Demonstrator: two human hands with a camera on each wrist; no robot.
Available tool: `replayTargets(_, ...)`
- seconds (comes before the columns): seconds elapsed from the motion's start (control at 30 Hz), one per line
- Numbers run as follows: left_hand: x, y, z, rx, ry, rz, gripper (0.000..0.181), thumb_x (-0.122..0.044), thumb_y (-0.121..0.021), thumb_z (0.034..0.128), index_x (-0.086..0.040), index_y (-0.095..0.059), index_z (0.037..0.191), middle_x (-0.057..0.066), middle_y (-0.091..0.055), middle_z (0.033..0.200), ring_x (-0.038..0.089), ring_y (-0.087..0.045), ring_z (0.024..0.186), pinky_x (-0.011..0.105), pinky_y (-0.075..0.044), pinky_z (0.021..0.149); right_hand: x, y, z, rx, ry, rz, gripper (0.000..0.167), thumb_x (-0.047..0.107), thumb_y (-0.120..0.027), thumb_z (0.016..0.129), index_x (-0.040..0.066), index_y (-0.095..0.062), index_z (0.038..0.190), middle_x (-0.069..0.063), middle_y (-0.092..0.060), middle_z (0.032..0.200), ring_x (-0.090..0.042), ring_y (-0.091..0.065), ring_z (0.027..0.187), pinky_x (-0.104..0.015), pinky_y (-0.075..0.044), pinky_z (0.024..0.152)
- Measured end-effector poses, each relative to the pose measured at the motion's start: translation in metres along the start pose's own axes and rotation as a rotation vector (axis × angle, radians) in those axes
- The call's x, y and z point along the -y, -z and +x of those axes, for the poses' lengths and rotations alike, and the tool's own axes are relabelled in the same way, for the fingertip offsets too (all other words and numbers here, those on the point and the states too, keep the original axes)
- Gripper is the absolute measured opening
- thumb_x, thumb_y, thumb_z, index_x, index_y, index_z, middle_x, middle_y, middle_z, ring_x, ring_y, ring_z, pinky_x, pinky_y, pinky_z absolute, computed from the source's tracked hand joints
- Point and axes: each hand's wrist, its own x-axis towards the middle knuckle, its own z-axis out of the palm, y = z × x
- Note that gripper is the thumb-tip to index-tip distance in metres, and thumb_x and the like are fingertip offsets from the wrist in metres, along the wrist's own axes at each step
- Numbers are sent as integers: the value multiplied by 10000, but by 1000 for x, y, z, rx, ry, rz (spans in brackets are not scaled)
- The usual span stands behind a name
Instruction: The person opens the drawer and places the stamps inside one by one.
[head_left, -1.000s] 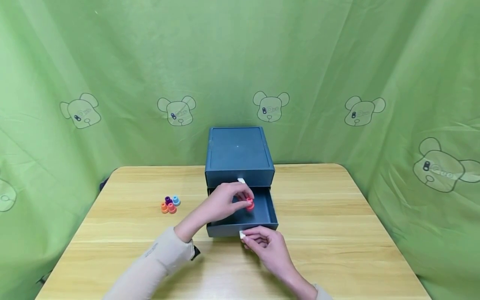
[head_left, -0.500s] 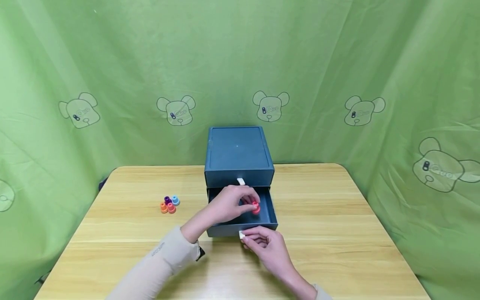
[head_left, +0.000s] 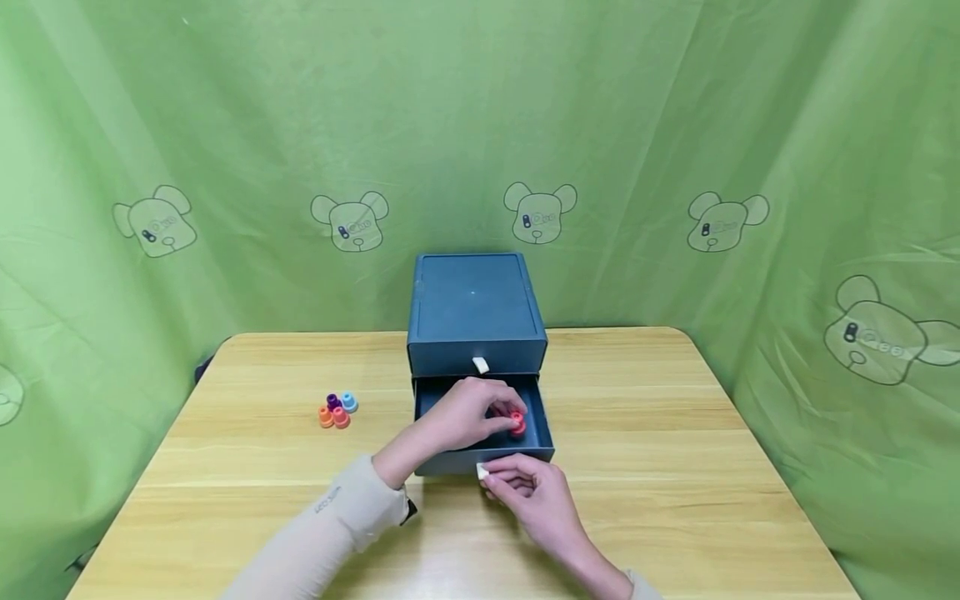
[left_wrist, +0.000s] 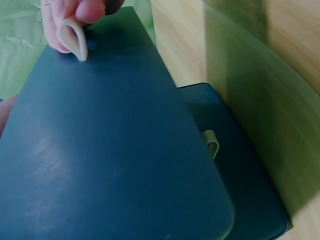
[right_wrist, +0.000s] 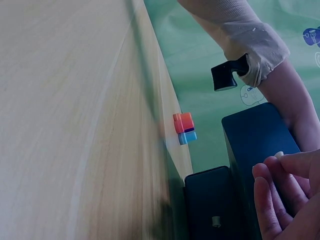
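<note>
My left hand (head_left: 468, 414) reaches into the pulled-out lower drawer (head_left: 546, 450) of a dark blue drawer unit (head_left: 476, 300). Between thumb and fingertips it pinches a small red stepped, cone-like plastic piece (head_left: 517, 423), low inside the drawer near its right side. Whether the piece touches the drawer floor I cannot tell. At the drawer's front, my right hand (head_left: 534, 496) pinches the white pull tab (head_left: 482, 472). The left wrist view has this tab (left_wrist: 74, 40) between the right hand's fingers (left_wrist: 90, 10). The drawer's inside is partly hidden by my left hand.
Left of the unit, several similar small pieces stand close together on the wooden table (head_left: 675, 433): orange (head_left: 326, 417), coral (head_left: 341, 417), purple (head_left: 333, 402) and light blue (head_left: 349, 402). The closed upper drawer has a white tab (head_left: 481, 365). Green curtain (head_left: 622, 125) surrounds the table.
My left hand has shifted right and toward the drawer's front with the red piece, lowering in the head view. The right hand keeps its pinch on the tab, and the drawer stays out.
</note>
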Motion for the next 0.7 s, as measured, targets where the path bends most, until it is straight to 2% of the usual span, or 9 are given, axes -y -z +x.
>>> replayTargets(0.13, 1, -2, 1, 7, -2, 10, 142, -237, -745, 967, -175, -789, 1087, -80, -729, 1001, -5, -636, 856, 170, -526, 814, -1, 0, 0, -3, 27, -5, 165, 176, -769, 939, 102, -782, 1086, -70, -804, 954, -308, -779, 885, -250, -620, 736)
replayTargets(0.33, 4, -6, 2, 18, -13, 2, 115, -217, -743, 968, -169, -786, 1064, -74, -724, 984, 4, -634, 865, 170, -527, 824, 0, -1, 0, -13, 2, 1, 145, 180, -776, 933, 140, -788, 1072, -31, -805, 940, -326, -776, 895, -247, -618, 734)
replayTargets(0.7, 8, -11, 4, 53, 0, 14, 94, -208, -728, 979, -181, -770, 1059, -70, -728, 1001, 8, -642, 886, 163, -525, 827, 0, -1, 0, -5, -11, 4, 159, 200, -770, 939, 129, -783, 1081, -43, -803, 952, -315, -775, 896, -245, -616, 735)
